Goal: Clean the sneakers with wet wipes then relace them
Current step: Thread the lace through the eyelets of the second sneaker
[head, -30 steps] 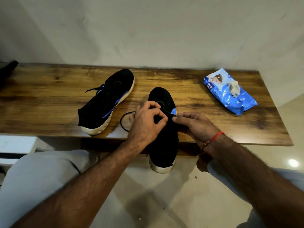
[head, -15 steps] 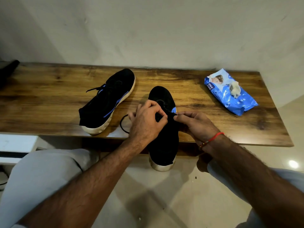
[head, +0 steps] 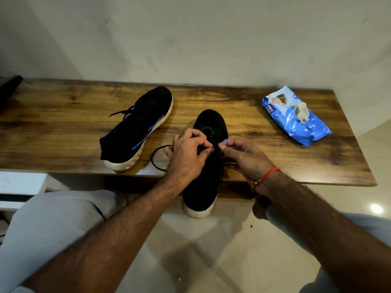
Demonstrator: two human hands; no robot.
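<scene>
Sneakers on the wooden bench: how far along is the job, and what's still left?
The far sneaker lies on the bench with its lace threaded, so it looks finished. A crumpled used wipe sits on the wet wipes pack, suggesting cleaning is over. In hand: the left hand and right hand pinch the black lace at the near sneaker. Left: finish lacing it.

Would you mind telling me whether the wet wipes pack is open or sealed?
Open: a crumpled white wipe sticks up out of the top of the blue wet wipes pack.
</scene>
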